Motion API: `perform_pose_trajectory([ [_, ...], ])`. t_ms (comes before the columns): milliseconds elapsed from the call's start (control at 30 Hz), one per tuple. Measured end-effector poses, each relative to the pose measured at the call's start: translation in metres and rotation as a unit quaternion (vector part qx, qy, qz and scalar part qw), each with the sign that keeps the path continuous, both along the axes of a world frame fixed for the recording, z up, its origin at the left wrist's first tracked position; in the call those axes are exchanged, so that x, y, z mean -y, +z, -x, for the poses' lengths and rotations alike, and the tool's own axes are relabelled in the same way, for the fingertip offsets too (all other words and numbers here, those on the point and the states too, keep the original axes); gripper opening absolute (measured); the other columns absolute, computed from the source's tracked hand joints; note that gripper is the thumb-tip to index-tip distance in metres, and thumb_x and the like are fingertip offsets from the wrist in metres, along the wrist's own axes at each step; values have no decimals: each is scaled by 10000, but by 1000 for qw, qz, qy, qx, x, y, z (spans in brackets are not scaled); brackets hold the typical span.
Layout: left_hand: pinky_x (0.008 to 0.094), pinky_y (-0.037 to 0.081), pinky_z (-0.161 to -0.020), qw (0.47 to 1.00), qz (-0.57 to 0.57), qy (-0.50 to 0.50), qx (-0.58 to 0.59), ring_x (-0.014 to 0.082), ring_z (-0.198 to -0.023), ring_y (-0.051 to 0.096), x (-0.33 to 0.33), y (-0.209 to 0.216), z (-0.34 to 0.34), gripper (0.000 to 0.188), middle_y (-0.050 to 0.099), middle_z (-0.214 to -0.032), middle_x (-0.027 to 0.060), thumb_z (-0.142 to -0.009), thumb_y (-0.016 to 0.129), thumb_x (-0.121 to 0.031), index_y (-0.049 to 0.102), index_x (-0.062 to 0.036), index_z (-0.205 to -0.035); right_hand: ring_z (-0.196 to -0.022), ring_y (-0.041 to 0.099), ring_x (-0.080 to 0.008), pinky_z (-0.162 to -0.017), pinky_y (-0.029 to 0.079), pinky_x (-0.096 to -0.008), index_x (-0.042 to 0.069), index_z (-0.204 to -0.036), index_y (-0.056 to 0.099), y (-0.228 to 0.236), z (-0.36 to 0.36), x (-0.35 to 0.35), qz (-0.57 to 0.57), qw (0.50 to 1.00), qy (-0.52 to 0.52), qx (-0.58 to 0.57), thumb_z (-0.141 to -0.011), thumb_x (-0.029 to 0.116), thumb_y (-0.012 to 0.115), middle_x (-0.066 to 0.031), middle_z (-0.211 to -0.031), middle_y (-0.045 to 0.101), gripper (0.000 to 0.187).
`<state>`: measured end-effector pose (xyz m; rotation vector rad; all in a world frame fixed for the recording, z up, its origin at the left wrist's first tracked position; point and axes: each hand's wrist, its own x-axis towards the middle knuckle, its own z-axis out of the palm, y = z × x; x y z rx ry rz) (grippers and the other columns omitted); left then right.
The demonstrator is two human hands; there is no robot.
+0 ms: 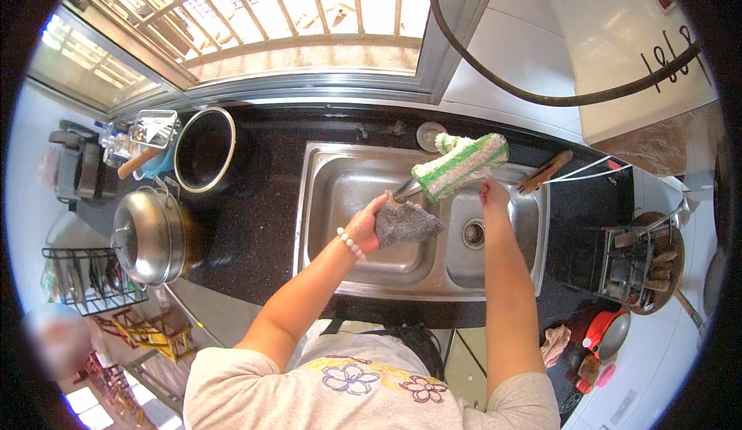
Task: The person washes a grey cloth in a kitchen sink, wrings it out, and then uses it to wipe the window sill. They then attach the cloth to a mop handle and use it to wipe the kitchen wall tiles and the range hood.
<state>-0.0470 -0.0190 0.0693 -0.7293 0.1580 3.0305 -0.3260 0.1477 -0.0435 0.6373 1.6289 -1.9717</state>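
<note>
A grey cloth (408, 225) hangs from my left hand (363, 225), whose fingers are closed on it over the left basin of the steel double sink (371, 279). The end of a metal spout (408, 190) comes down right beside the cloth. Over the faucet lies a green-and-white striped towel (464, 165). Just below the towel's right part, my right hand (495, 196) reaches up with its fingers curled closed. What they hold or touch is too small to make out. A drain (474, 233) shows in the right basin.
Left of the sink stand a dark round pot (205, 150) and a lidded steel pot (147, 234). A small round dish (430, 136) and a worn wooden piece (546, 172) sit behind it. A utensil rack (630, 264) is at the right, beneath a hanging dark hose (533, 96).
</note>
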Motion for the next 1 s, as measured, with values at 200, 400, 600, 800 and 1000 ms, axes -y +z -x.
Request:
perform_pose_trajectory([
  [200, 406, 372, -1019, 1000, -11, -7, 2, 292, -1126, 517, 5, -2, 0, 532, 518, -1219, 193, -963, 259, -359, 412, 62, -1249, -435, 409, -95, -343, 300, -204, 19, -793, 505, 8, -5, 0, 18, 1000, 6, -14, -866, 109, 566, -50, -616, 512, 131],
  [400, 405, 360, -1028, 998, 41, -17, 42, 291, -1143, 504, 5, 13, 3, 544, 505, -1235, 198, -966, 240, -360, 399, 65, -1264, -444, 437, -116, -362, 342, -240, 7, -791, 526, 6, -4, 0, 0, 1000, 16, -8, -873, 86, 539, -62, -633, 529, 115],
  [600, 400, 359, -1028, 998, 50, -18, 46, 291, -1146, 501, 6, 18, 4, 546, 503, -1242, 191, -968, 241, -362, 397, 68, -1266, -462, 445, -115, -353, 328, -238, 14, -789, 525, -9, 2, -2, -2, 999, 41, 1, -894, 128, 507, -66, -657, 548, 155],
  [800, 398, 389, -1002, 997, 76, 2, 24, 275, -1125, 518, 4, 6, 3, 493, 513, -1234, 171, -974, 268, -369, 410, -8, -1279, -459, 436, -114, -354, 322, -248, 20, -818, 526, -14, 4, 2, -15, 999, 28, 4, -881, 129, 504, -69, -670, 553, 128],
  [1000, 397, 383, -1003, 992, 89, 83, -21, 251, -1167, 479, -2, -11, 9, 477, 464, -1290, 139, -979, 243, -375, 365, -64, -1319, -734, 531, -164, -668, 440, -293, 24, -945, 544, -29, -46, -1, -129, 964, -20, -232, -898, 200, 527, -82, -841, 581, 183],
])
